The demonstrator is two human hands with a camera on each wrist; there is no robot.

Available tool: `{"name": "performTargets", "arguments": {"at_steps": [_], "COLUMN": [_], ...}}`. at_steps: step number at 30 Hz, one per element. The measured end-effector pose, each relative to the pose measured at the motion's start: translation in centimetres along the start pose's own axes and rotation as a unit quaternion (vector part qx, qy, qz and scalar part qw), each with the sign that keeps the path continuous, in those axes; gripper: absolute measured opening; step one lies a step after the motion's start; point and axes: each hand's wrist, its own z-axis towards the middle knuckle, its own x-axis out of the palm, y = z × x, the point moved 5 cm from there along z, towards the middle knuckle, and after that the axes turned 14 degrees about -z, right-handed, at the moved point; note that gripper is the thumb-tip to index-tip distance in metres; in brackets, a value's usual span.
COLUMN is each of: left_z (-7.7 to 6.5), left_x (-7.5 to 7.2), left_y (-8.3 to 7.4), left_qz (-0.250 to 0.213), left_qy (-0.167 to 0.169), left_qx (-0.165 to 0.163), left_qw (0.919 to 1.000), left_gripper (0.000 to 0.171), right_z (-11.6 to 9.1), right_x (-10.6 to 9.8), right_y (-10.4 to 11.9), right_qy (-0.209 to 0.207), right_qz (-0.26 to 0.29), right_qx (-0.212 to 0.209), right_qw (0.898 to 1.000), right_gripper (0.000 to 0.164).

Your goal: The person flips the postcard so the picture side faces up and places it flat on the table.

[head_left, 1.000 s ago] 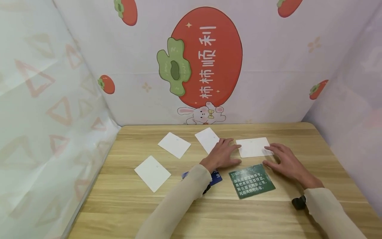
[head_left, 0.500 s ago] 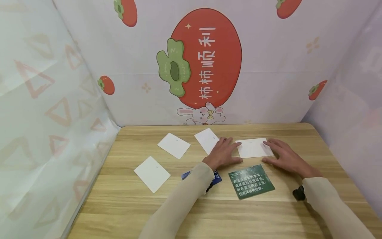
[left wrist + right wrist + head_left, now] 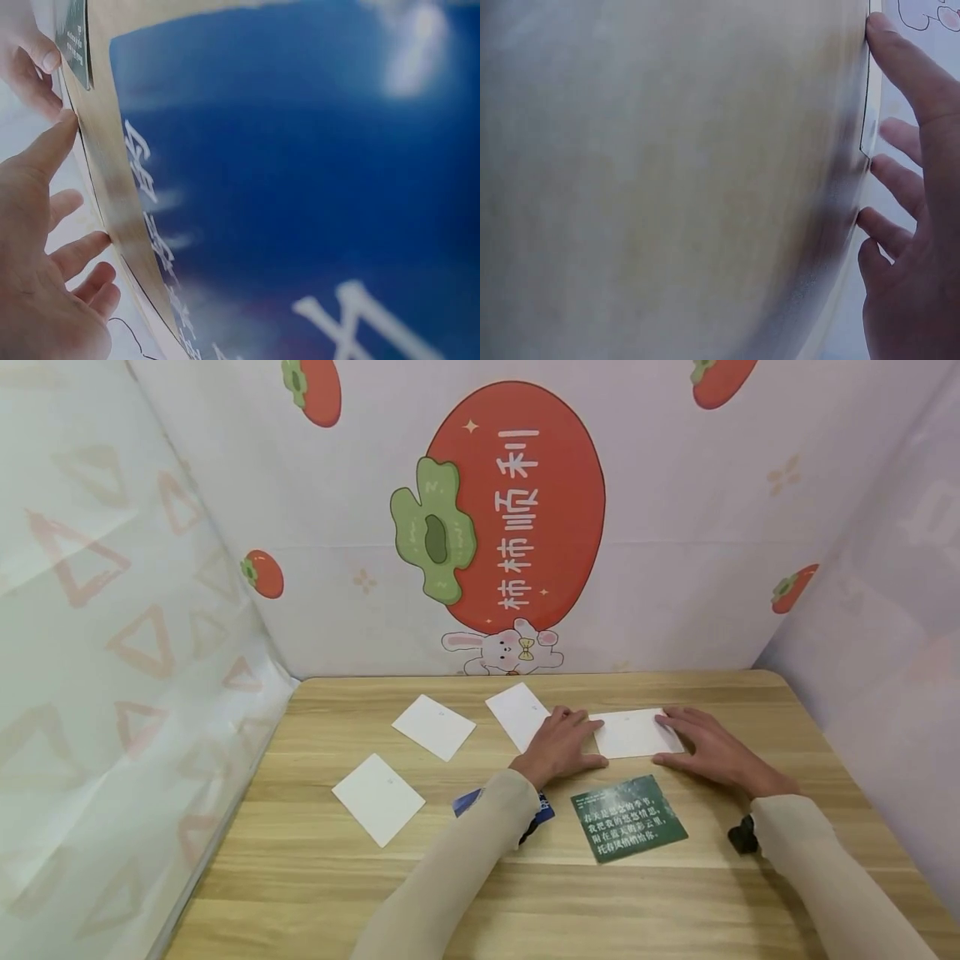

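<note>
A white card (image 3: 636,733) lies flat on the table between both hands. My left hand (image 3: 558,750) is at its left end, fingers spread and slightly bent, index fingertip and thumb at that edge. At the other end, my right hand (image 3: 708,750) has its index fingertip over the card's upper right part and its thumb near the lower right corner. Closer to me lies a green card (image 3: 628,818) with white Chinese writing. A blue card (image 3: 542,808) is partly covered by the left sleeve; it fills much of the left wrist view.
Other white cards lie leftward: one beside the left hand (image 3: 517,714), partly hidden by it, a second white card (image 3: 433,727) further left, and a third white card (image 3: 378,799) nearer the front. A patterned cloth backdrop (image 3: 675,610) stands behind the wooden table (image 3: 315,893).
My right hand has shifted slightly left and away from me, its index finger moving along the white card's right end. My left hand and the cards stay nearly in place.
</note>
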Motion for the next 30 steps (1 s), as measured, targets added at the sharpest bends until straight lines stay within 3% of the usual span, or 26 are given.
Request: {"name": "performTargets", "arguments": {"at_steps": [15,30], "left_z": [0.2,0.3], "left_x": [0.1,0.0], "left_y": [0.3,0.3], "left_qz": [0.021,0.009], "left_qy": [-0.001,0.012], "left_qx": [0.006,0.021], "left_qw": [0.9997,0.9997], "left_gripper": [0.065,0.064], "right_z": [-0.6,-1.0], "right_x": [-0.2,-0.3], "right_y": [0.9,0.9], "right_qy": [-0.010,-0.020], "right_qz": [-0.023,-0.046], "right_qx": [0.005,0.002], "right_qw": [1.000,0.999], "right_gripper": [0.080,0.072]}}
